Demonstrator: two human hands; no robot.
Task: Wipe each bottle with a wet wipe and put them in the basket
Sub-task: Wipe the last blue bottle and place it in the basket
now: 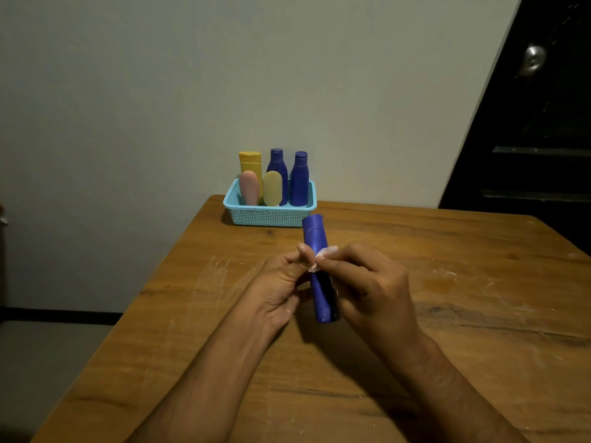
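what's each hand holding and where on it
The left hand grips the blue bottle around its middle; the right hand pinches a wet wipe against it.

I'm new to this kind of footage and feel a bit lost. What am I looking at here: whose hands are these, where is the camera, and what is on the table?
There is no machine here, only a person working bare-handed. The single picture comes from a camera worn on their head, looking forward and down, so the arms reach in from the bottom edge. The left hand holds a blue bottle above a wooden table. The right hand pinches a small white wet wipe against the bottle. At the table's far edge, by the wall, stands a light blue basket with five bottles upright in it: two blue, one yellow with a cap, one pink and one pale yellow.
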